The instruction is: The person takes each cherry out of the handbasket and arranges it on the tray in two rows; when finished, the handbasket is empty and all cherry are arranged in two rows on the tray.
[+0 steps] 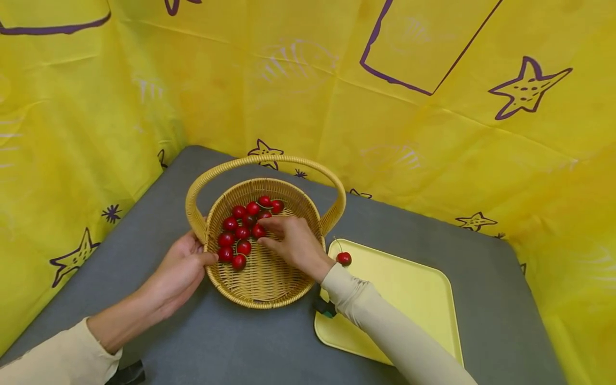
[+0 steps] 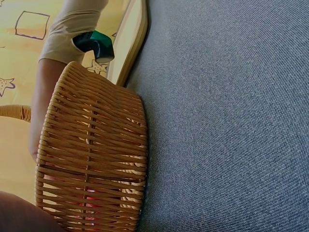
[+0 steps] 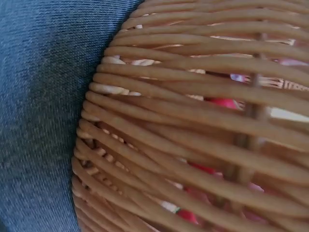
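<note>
A round wicker basket (image 1: 260, 289) with an arched handle (image 1: 269, 159) stands on the grey cloth. Several red cherries (image 1: 241, 233) lie in its left and far part. My left hand (image 1: 180, 272) grips the rim at the left, by the foot of the handle, thumb over the edge and fingers outside. Inside the basket, my right hand (image 1: 295, 246) pinches a cherry (image 1: 258, 230) between thumb and forefinger at the edge of the group. In the right wrist view, the basket's woven wall (image 3: 193, 121) hides this hand, and red shows through the gaps.
A pale yellow tray (image 1: 409, 299) lies right of the basket, under my right forearm. One cherry (image 1: 344, 259) with a stem sits at its far left corner. Yellow patterned cloth (image 1: 313, 96) hangs behind and along both sides of the grey table surface (image 1: 231, 353).
</note>
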`<state>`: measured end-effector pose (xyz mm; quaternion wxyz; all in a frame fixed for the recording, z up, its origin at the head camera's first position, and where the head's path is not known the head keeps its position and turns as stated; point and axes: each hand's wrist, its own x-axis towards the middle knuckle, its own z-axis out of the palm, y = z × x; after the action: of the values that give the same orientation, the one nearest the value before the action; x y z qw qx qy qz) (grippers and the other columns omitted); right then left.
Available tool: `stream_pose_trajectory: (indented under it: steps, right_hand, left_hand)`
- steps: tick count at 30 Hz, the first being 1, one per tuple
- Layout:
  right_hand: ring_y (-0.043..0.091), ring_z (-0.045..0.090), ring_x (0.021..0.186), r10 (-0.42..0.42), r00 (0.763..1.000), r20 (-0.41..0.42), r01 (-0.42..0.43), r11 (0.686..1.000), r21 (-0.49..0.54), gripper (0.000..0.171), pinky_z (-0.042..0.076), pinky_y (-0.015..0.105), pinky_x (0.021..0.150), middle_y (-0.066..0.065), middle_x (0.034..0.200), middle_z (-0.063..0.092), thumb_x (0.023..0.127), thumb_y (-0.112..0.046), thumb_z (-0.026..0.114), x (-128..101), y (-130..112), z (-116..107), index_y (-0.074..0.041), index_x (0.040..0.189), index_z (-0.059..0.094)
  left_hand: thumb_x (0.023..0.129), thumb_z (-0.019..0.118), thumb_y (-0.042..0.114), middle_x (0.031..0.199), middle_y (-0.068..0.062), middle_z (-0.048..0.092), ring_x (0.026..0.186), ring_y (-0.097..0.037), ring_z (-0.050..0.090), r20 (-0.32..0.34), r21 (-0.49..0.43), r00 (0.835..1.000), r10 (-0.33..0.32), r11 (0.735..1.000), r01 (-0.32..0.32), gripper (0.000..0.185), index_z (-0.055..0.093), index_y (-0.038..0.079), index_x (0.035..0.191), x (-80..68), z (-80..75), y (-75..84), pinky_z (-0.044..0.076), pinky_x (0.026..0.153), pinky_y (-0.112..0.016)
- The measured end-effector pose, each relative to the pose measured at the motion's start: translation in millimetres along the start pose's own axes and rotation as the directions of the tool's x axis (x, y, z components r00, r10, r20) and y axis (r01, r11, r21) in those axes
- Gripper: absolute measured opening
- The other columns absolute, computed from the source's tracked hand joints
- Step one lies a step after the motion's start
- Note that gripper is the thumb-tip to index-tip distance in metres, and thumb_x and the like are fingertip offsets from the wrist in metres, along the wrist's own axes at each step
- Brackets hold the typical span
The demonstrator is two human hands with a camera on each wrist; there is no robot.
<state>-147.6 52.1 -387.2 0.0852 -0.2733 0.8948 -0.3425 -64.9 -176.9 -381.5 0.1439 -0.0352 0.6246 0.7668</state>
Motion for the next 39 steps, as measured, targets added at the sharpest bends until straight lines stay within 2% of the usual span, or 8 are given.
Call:
stream_pose_trajectory:
  steps: [10, 18, 23, 30, 35, 37, 39]
  right_hand:
    - [0.013, 0.071, 0.116, -0.057, 0.998, -0.004, 0.057, 0.998, -0.016, 0.034, 0.055, 0.023, 0.098, 0.002, 0.126, 0.076, 0.096, -0.016, 0.08, 5.4, 2.8, 4.0, -0.011, 0.129, 0.077]
    - [0.01, 0.072, 0.115, -0.005, 1.0, 0.004, 0.005, 1.0, 0.019, 0.031, 0.054, 0.02, 0.097, 0.001, 0.125, 0.077, 0.095, -0.014, 0.081, 9.0, 2.7, 5.0, -0.012, 0.126, 0.078]
    - [0.012, 0.072, 0.115, -0.032, 0.999, -0.01, 0.032, 0.999, 0.011, 0.031, 0.055, 0.021, 0.097, 0.0, 0.128, 0.076, 0.097, -0.014, 0.078, 0.0, -2.8, -5.4, -0.013, 0.128, 0.077]
    - [0.008, 0.072, 0.115, -0.144, 0.987, -0.074, 0.153, 0.979, 0.135, 0.033, 0.056, 0.023, 0.096, -0.002, 0.126, 0.076, 0.098, -0.011, 0.077, -36.6, -18.6, -35.9, -0.012, 0.131, 0.075]
    - [0.007, 0.072, 0.112, -0.128, 0.98, -0.154, 0.165, 0.953, 0.255, 0.036, 0.06, 0.03, 0.091, -0.006, 0.125, 0.076, 0.097, -0.008, 0.078, -79.0, -26.0, -62.5, -0.015, 0.132, 0.075]
    - [0.005, 0.074, 0.105, -0.122, 0.972, -0.203, 0.17, 0.956, 0.238, 0.037, 0.061, 0.025, 0.085, -0.008, 0.125, 0.076, 0.096, -0.01, 0.079, -94.7, -25.4, -73.7, -0.018, 0.132, 0.076]
    - [0.008, 0.074, 0.108, -0.125, 0.958, -0.256, 0.185, 0.957, 0.223, 0.039, 0.061, 0.025, 0.086, -0.007, 0.126, 0.076, 0.095, -0.009, 0.079, -107.7, -22.2, -84.2, -0.017, 0.133, 0.075]
  left_hand:
    - [0.097, 0.042, -0.014, 0.177, -0.008, -0.004, 0.161, -0.023, -0.001, 0.005, 0.006, 1.0, 0.001, 1.0, -0.001, 0.091, -0.011, 0.004, 0.168, -0.2, 2.4, 1.8, 0.004, 0.13, -0.049]
    - [0.096, 0.042, -0.015, 0.176, -0.004, -0.01, 0.161, -0.022, -0.005, 0.007, -0.004, 1.0, -0.006, 1.0, 0.006, 0.093, -0.015, 0.007, 0.167, -0.4, 1.9, 0.2, 0.004, 0.13, -0.049]
    - [0.096, 0.042, -0.015, 0.176, -0.004, -0.01, 0.16, -0.022, -0.006, 0.01, -0.008, 1.0, -0.006, 1.0, 0.006, 0.094, -0.015, 0.007, 0.167, 0.2, 1.1, -1.7, 0.003, 0.129, -0.05]
    - [0.096, 0.042, -0.015, 0.177, -0.005, -0.009, 0.16, -0.022, -0.006, 0.003, -0.011, 1.0, -0.002, 1.0, 0.003, 0.094, -0.014, 0.007, 0.168, -0.2, -1.3, -3.8, 0.002, 0.13, -0.05]
    - [0.097, 0.042, -0.015, 0.176, -0.005, -0.008, 0.16, -0.022, -0.005, 0.006, -0.01, 1.0, -0.007, 1.0, 0.008, 0.093, -0.014, 0.006, 0.167, -0.3, -1.5, -4.7, 0.002, 0.129, -0.05]
    - [0.097, 0.042, -0.015, 0.176, -0.005, -0.009, 0.16, -0.022, -0.006, 0.006, -0.011, 1.0, -0.008, 1.0, 0.009, 0.093, -0.014, 0.007, 0.167, -0.1, -1.4, -4.3, 0.002, 0.13, -0.05]
    - [0.097, 0.042, -0.015, 0.176, -0.004, -0.01, 0.16, -0.022, -0.006, 0.005, -0.013, 1.0, -0.007, 1.0, 0.007, 0.093, -0.015, 0.007, 0.167, 0.3, -1.6, -3.8, 0.002, 0.13, -0.049]
